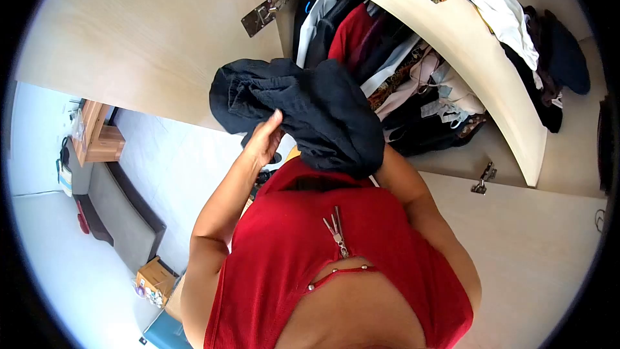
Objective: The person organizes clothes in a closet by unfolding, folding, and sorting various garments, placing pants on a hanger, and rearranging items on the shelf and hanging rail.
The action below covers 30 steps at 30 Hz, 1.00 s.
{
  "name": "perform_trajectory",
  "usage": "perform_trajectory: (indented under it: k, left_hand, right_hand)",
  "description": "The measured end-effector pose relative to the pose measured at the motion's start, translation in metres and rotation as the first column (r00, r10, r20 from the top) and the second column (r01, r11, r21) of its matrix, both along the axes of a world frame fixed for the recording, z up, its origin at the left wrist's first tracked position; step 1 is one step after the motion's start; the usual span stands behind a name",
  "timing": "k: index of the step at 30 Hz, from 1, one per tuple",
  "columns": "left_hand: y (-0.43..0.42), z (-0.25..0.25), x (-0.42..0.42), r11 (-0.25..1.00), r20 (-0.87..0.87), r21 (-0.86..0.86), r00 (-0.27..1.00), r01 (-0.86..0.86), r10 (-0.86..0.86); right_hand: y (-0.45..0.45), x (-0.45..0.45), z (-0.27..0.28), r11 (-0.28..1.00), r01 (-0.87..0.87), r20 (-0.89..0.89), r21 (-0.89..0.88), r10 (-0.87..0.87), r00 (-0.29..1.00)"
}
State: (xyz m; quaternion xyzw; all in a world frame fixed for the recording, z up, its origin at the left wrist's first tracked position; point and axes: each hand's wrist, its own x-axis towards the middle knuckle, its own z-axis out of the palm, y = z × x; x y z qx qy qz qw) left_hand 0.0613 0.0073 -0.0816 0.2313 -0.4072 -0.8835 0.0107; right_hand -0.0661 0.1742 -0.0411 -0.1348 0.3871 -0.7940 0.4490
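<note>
An open wooden wardrobe [510, 106] holds packed clothes [387, 58] below a curved shelf [452, 35], with more garments [500, 19] on top. In front of it, a crumpled black cloth garment [310, 110] is held up before the person's red top [323, 200]. The left hand [265, 143] grips its near edge, thumb on top, fingers partly hidden. The right hand is behind the fabric, so its fingers' state cannot be told. A metal hinge [266, 13] is on the door [148, 32].

Back from my left fingers [271, 138], toward my body, I wear a red, sleeveless, finely ribbed top [284, 232]. Slim silvery bars [335, 226] dangle from its front, and a thin red cord [349, 269] with small shiny beads crosses the neckline opening.
</note>
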Motion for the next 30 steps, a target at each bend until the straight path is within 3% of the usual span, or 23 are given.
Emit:
perform_trajectory:
  k: [2, 5, 9, 10, 11, 12, 13, 14, 15, 16, 17, 19, 21, 22, 23, 25, 26, 27, 29, 30]
  left_hand:
    - [-0.006, -0.005, -0.009, 0.999, 0.062, 0.034, 0.998, -0.008, 0.006]
    - [0.003, 0.017, -0.025, 0.993, 0.007, -0.047, 0.994, -0.105, 0.106]
    - [-0.002, 0.009, -0.033, 0.976, -0.004, -0.122, 0.983, -0.181, 0.182]
    - [-0.001, 0.009, -0.032, 0.961, -0.117, -0.218, 0.982, -0.168, 0.145]
    - [-0.007, 0.013, -0.037, 0.977, -0.151, -0.058, 0.970, -0.203, 0.192]
    - [-0.007, 0.027, -0.034, 0.967, -0.080, -0.146, 0.976, -0.210, 0.200]
    - [-0.018, 0.012, -0.028, 0.957, -0.104, -0.157, 0.968, -0.244, 0.230]
    - [-0.019, 0.021, -0.023, 0.931, 0.042, -0.106, 0.934, -0.350, 0.356]
    - [-0.021, 0.021, -0.020, 0.897, 0.092, -0.153, 0.898, -0.414, 0.430]
    - [-0.033, 0.002, -0.014, 0.881, 0.019, -0.157, 0.890, -0.447, 0.456]
    - [-0.028, 0.017, -0.014, 0.857, 0.125, -0.125, 0.849, -0.499, 0.513]
    - [-0.034, 0.004, -0.010, 0.863, 0.033, -0.119, 0.867, -0.490, 0.497]
    - [-0.023, 0.002, -0.014, 0.861, 0.044, -0.183, 0.871, -0.474, 0.489]
    - [-0.020, 0.000, -0.015, 0.858, 0.047, -0.213, 0.872, -0.468, 0.488]
    - [-0.025, -0.025, -0.010, 0.883, -0.075, -0.274, 0.924, -0.381, 0.376]
    - [-0.010, -0.016, -0.017, 0.881, -0.076, -0.373, 0.956, -0.291, 0.283]
    - [-0.001, -0.014, -0.018, 0.832, -0.092, -0.498, 0.969, -0.243, 0.228]
    - [0.003, -0.013, -0.020, 0.765, -0.102, -0.614, 0.980, -0.196, 0.170]
    - [0.009, -0.007, -0.025, 0.914, -0.083, -0.340, 0.975, -0.220, 0.204]
    - [0.010, -0.003, -0.028, 0.901, -0.074, -0.383, 0.979, -0.205, 0.191]
  right_hand:
    - [0.004, -0.001, -0.004, 1.000, -0.001, -0.003, 0.010, 0.001, 1.000]
    - [0.006, -0.004, -0.010, 1.000, -0.005, -0.010, 0.029, 0.005, 1.000]
    - [0.004, -0.020, -0.037, 0.998, 0.010, -0.030, 0.056, -0.009, 1.000]
    - [0.008, -0.032, -0.056, 0.994, 0.055, -0.062, 0.098, -0.049, 0.997]
    - [0.010, -0.047, -0.085, 0.977, 0.123, -0.131, 0.172, -0.101, 0.986]
    - [0.019, -0.066, -0.123, 0.934, 0.198, -0.279, 0.298, -0.113, 0.954]
    - [0.035, -0.081, -0.153, 0.855, 0.263, -0.475, 0.448, -0.022, 0.880]
    - [0.052, -0.092, -0.175, 0.756, 0.335, -0.621, 0.563, 0.119, 0.775]
    - [0.060, -0.084, -0.138, 0.675, 0.363, -0.711, 0.642, 0.347, 0.612]
    - [0.068, -0.074, -0.095, 0.583, 0.441, -0.731, 0.682, 0.568, 0.380]
    - [0.075, -0.064, -0.050, 0.522, 0.532, -0.679, 0.666, 0.720, 0.143]
    - [0.056, -0.044, -0.009, 0.440, 0.488, -0.603, 0.754, 0.758, 0.248]
    - [0.036, -0.010, 0.021, 0.790, 0.492, -0.921, 0.366, 0.231, 0.313]
    - [0.024, -0.003, 0.028, 0.862, 0.431, -0.953, 0.267, 0.170, 0.249]
    - [0.013, 0.004, 0.032, 0.919, 0.359, -0.977, 0.164, 0.101, 0.188]
    - [-0.004, 0.025, 0.037, 0.959, 0.218, -0.975, 0.181, 0.147, 0.164]
    - [-0.013, 0.031, 0.028, 0.966, 0.135, -0.954, 0.222, 0.187, 0.234]
    - [-0.018, 0.037, 0.023, 0.914, 0.279, -0.956, 0.295, 0.279, 0.097]
    - [-0.024, 0.037, 0.016, 0.876, 0.381, -0.949, 0.296, 0.316, 0.011]
    - [-0.024, 0.033, 0.012, 0.883, 0.380, -0.958, 0.276, 0.286, 0.031]
